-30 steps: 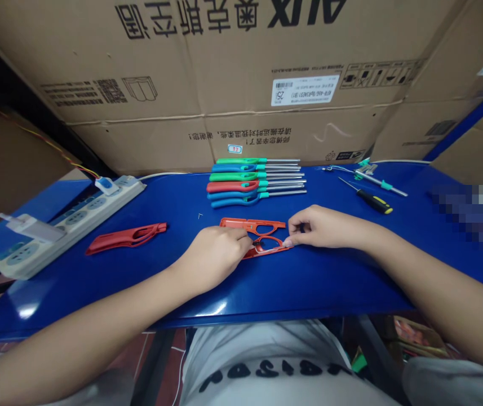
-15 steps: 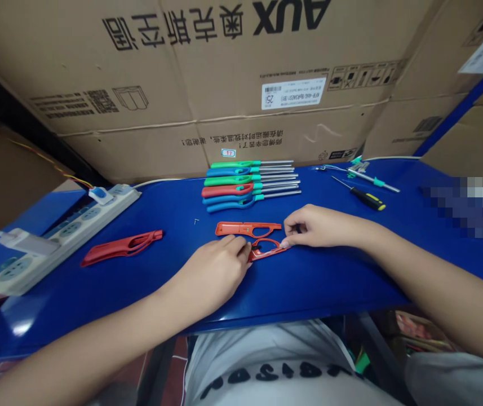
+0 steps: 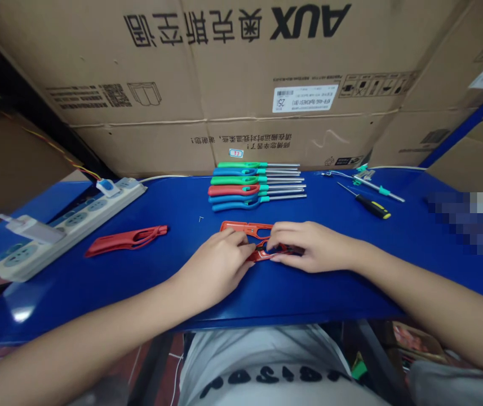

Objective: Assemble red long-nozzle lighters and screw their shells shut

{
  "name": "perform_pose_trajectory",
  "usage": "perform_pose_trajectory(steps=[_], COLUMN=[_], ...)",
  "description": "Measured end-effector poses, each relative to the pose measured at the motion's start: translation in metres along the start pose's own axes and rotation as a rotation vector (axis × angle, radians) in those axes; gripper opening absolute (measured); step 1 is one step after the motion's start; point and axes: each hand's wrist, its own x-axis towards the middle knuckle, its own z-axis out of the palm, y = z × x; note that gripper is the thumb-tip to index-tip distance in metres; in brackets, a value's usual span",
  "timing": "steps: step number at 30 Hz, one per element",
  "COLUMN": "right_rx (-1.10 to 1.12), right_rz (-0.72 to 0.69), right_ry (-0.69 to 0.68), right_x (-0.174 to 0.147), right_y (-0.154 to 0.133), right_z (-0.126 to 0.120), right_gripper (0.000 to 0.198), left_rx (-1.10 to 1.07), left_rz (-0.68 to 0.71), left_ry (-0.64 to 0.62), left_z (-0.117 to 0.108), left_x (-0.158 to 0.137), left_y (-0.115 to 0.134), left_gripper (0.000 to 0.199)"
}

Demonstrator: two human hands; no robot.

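An orange-red lighter handle half (image 3: pixel 262 255) lies low over the blue table between my hands, with a dark small part in it that I cannot make out. My left hand (image 3: pixel 220 262) is closed on its left end. Bent over its right end is my right hand (image 3: pixel 315 246), thumb and fingers closed on it and hiding most of that side. Just behind, a second orange-red handle half (image 3: pixel 241 226) lies flat, partly covered by both hands. Two tiny screws (image 3: pixel 200 219) lie on the table left of it.
Several assembled long lighters (image 3: pixel 235 190) lie in a row at the back. To the left are a red handle shell (image 3: pixel 127 241) and a power strip (image 3: pixel 84 217). A screwdriver (image 3: pixel 374 207) and a metal tube with wires (image 3: pixel 379 189) lie right. A cardboard sheet (image 3: pixel 241 84) stands behind.
My right hand has moved left and over the handle half, now covering its right part. My left hand stays on the left end. The camera view has shifted slightly.
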Motion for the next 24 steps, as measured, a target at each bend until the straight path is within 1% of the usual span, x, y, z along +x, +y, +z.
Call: perform_pose_trajectory(steps=[2,4,6,8,11,12,14,16,17,19,24], right_rx=[-0.152,-0.290,-0.335,-0.269,-0.035,0.050,0.216,0.345,0.381,0.387,0.280], right_rz=[-0.048,-0.090,-0.106,-0.089,-0.010,0.036,0.173,0.305,0.347,0.373,0.373], right_ry=[-0.009,-0.028,-0.038,-0.015,0.071,0.109,0.169,0.180,0.169,0.137,0.102], right_x=[0.002,0.003,0.004,0.004,0.004,0.005,0.005,0.005,0.006,0.006,0.007], right_y=[-0.003,-0.004,-0.002,-0.001,0.000,0.000,0.001,0.002,0.003,0.004,0.004], right_z=[0.008,0.014,0.018,0.019,0.017,0.016,0.014,0.013,0.012,0.012,0.012], right_gripper=[0.025,0.028,0.028,0.025,0.017,0.015,0.015,0.017,0.018,0.018,0.019], left_rx=[-0.130,-0.211,-0.253,-0.275,-0.298,-0.303,-0.303,-0.295,-0.292,-0.290,-0.298], left_rz=[-0.016,-0.044,-0.066,-0.064,-0.048,-0.047,-0.047,-0.048,-0.047,-0.040,-0.031], left_ry=[0.054,0.083,0.083,0.068,0.057,0.058,0.067,0.081,0.087,0.094,0.102], left_z=[0.004,0.008,0.010,0.010,0.009,0.009,0.010,0.012,0.013,0.015,0.017], left_x=[0.001,0.002,0.003,0.003,0.004,0.004,0.004,0.004,0.004,0.004,0.005], left_y=[-0.005,-0.008,-0.009,-0.009,-0.008,-0.008,-0.008,-0.009,-0.009,-0.009,-0.009], left_gripper=[0.017,0.022,0.024,0.025,0.027,0.028,0.031,0.033,0.033,0.032,0.031])
